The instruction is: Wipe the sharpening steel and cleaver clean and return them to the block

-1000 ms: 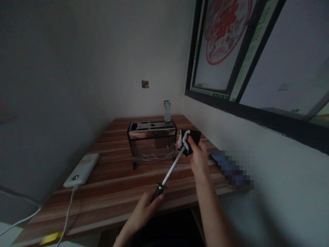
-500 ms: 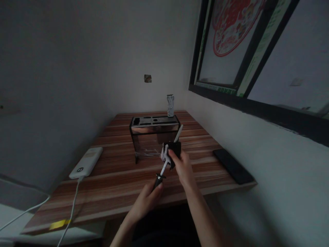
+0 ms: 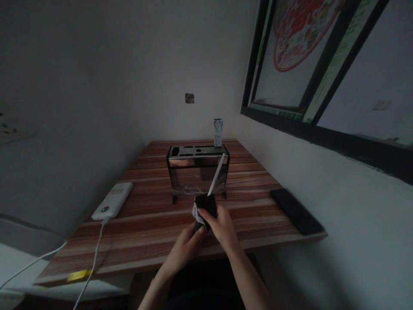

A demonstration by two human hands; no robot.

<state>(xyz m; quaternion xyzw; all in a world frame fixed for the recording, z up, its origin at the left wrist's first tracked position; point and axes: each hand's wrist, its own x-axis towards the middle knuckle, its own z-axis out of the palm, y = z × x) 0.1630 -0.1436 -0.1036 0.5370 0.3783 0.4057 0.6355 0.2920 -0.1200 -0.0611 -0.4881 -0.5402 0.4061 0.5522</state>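
My left hand (image 3: 187, 245) is closed round the dark handle of a honing rod (image 3: 216, 175), whose pale shaft slants up and to the right. My right hand (image 3: 222, 228) grips a black, square-looking pad with a white edge (image 3: 206, 204), the thumb pressed on top. The pad wraps round or lies against the lower shaft and covers it beside the handle; I cannot tell which. Behind the rod's tip stands a knife block (image 3: 198, 161) with a slotted metal top and see-through front. Both hands nearly touch above the table's front edge.
A wood-grain table (image 3: 145, 206) carries a white power bank (image 3: 112, 201) with a cable at left and a black phone (image 3: 297, 211) at right. A crumpled pale packet or can (image 3: 218, 132) stands at the back, by the walls. Yellow tape (image 3: 76, 275) marks the front edge.
My right hand has slid the pad down the rod toward the handle and my left hand, baring more of the upper shaft. The view has shifted slightly.
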